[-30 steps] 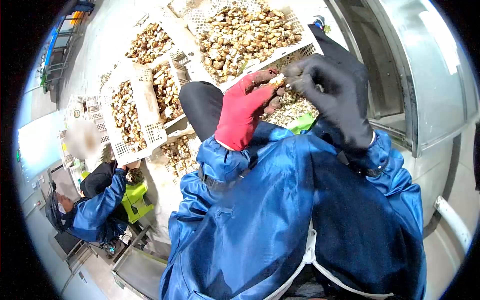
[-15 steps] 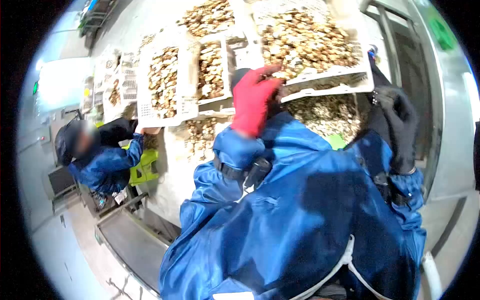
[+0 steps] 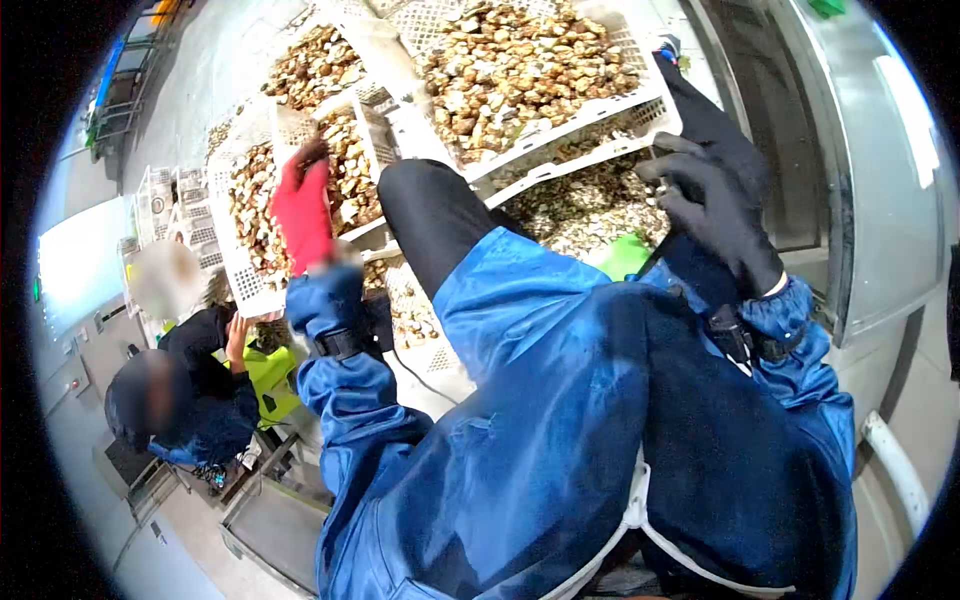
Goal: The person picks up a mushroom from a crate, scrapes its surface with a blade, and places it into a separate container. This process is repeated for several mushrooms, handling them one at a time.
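Observation:
My left hand (image 3: 303, 215), in a red glove, is over the left white crates, its fingers drawn together at a dark patch at their tips. I cannot tell what it holds there. Below it lies a narrow crate (image 3: 283, 128) of small brown and cream pieces (image 3: 345, 165). My right hand (image 3: 715, 205), black-gloved, hangs by the front right corner of a large white crate (image 3: 655, 112). Its fingers are bent but apart, with nothing visible between them. Brown and cream pieces (image 3: 520, 75) heap in that crate; paler greyish pieces (image 3: 590, 205) lie under its front edge.
My dark-clad knee (image 3: 425, 205) juts up between my hands. At left, a person (image 3: 200, 390) in dark blue holds a crate's edge, beside a bright green seat (image 3: 272, 385). Stacked white crates (image 3: 175, 205) stand beyond. A metal-framed door (image 3: 775, 120) is on the right.
My left hand has moved left from the large crate to the narrower crates, its fingers closing up. My right hand has come left to the large crate's corner, fingers spreading. The view has turned.

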The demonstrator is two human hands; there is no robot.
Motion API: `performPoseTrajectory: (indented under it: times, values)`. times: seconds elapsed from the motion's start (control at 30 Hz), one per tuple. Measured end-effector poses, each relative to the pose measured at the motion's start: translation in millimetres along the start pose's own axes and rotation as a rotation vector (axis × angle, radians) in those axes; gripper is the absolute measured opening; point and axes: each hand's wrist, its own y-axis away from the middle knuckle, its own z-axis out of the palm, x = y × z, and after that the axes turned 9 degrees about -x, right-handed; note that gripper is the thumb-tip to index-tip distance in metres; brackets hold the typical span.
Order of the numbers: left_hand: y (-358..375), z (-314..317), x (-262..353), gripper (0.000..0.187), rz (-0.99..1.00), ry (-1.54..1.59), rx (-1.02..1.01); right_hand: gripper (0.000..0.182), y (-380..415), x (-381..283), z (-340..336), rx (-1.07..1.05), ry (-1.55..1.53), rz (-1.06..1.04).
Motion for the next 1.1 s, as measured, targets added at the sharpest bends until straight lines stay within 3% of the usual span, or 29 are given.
performPoseTrajectory:
  times: [0.03,0.07,0.1,0.17,0.2,0.3,0.4,0.53,0.6,0.77,0.8,0.87,0.9,1.0,1.03,1.1]
  values:
    - [-10,26,-4,0.029,-0.062,-0.166,-0.084,0.024,-1,1,1,0.021,0.026,-0.06]
    - [-12,58,13,0.027,0.025,-0.06,-0.231,0.023,-3,2,3,0.044,0.05,-0.121]
    - [-18,90,16,0.028,0.106,-0.141,-0.244,0.023,-4,-2,0,0.046,0.012,-0.092]
    - [-38,134,15,0.04,-0.035,-0.353,-0.407,0.022,-4,-13,-9,0.059,-0.065,-0.026]
    - [-45,156,8,0.046,0.106,-0.4,-0.388,0.022,-2,-11,-11,0.07,-0.079,-0.02]
    - [-65,203,-14,0.054,0.065,-0.67,-0.323,0.021,7,1,-12,0.091,-0.164,0.038]
    - [-75,226,-48,0.046,0.1,-0.832,-0.316,0.02,14,14,-11,0.121,-0.15,0.044]
    - [-65,204,-15,0.039,0.001,-0.544,-0.326,0.018,14,9,-16,0.161,-0.317,0.157]
    - [-38,182,26,0.042,-0.159,0.066,-0.417,0.015,4,5,-17,0.243,-0.313,0.04]
    - [47,144,85,0.034,-0.349,0.552,-0.514,0.016,-21,-45,-12,0.315,-0.529,-0.152]
    - [61,140,94,0.033,-0.33,0.601,-0.509,0.015,-28,-41,3,0.284,-0.764,-0.164]
    - [79,140,87,0.033,-0.229,0.48,-0.464,0.014,-30,-48,12,0.176,-0.774,-0.177]
    - [86,139,87,0.032,-0.119,0.421,-0.447,0.011,-29,-50,16,0.176,-0.716,-0.177]
    - [104,138,100,0.032,-0.028,0.177,-0.383,0.01,-21,-53,22,0.185,-0.527,-0.2]
    - [109,140,99,0.033,-0.038,0.219,-0.38,0.011,-19,-52,24,0.224,-0.44,-0.234]
    - [113,140,96,0.034,-0.025,0.312,-0.407,0.012,-10,-58,18,0.197,-0.538,-0.075]
